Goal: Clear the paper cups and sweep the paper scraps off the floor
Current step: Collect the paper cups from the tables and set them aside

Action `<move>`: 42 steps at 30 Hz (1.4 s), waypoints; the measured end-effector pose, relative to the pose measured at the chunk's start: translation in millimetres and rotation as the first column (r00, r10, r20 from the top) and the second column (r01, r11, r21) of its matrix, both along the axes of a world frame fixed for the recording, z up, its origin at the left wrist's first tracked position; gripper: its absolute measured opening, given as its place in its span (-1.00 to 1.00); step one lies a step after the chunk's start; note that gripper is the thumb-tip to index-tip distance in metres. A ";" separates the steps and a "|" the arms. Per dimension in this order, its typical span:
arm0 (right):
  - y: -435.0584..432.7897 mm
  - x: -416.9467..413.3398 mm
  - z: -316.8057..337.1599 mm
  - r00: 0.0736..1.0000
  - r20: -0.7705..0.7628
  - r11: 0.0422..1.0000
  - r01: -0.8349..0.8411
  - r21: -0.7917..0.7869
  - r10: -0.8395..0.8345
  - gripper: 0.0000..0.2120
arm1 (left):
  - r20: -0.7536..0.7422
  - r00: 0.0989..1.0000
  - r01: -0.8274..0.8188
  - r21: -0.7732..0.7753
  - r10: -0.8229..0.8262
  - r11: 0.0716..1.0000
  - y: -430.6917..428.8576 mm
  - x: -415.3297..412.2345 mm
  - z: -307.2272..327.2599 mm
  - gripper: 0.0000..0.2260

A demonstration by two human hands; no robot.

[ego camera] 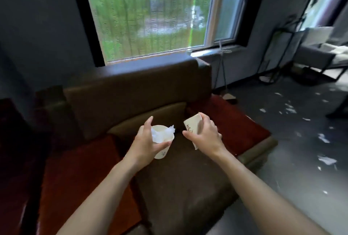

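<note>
my left hand (145, 140) is curled round the upright paper cup (163, 148) stuffed with tissue (170, 129), my right hand (205, 134) grips the tilted second cup (192, 127), both over the sofa (131, 91), so imo I should nest them gently, no crushing, before tackling the scraps (290, 109) on the floor (282, 140)

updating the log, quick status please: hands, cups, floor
Left hand grips first cup, crumpled paper inside. Right hand grips second cup, tilted. Paper scraps unswept on floor, right side. Both hands full.
</note>
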State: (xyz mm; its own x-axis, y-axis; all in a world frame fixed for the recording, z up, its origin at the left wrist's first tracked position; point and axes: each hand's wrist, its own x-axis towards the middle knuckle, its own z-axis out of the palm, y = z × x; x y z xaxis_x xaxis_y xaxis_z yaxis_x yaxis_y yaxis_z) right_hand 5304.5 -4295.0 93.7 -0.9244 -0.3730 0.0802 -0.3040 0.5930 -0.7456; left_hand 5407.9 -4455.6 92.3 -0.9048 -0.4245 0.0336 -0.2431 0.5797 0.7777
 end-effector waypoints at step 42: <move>443.2 -818.1 -52.6 0.953 0.233 0.981 0.188 0.045 -0.194 -0.21 | 0.062 0.990 0.117 0.101 -0.124 0.988 427.5 -860.7 -75.6 -0.16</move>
State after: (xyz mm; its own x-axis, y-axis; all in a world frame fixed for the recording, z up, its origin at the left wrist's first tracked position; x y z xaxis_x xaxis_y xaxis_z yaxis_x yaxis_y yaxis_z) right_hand 4486.4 -3851.7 41.1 -0.9702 -0.1870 -0.1544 -0.0011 0.6401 -0.7683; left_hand 4547.2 -4028.1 16.7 -0.9483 -0.3107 -0.0650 -0.2298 0.5309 0.8157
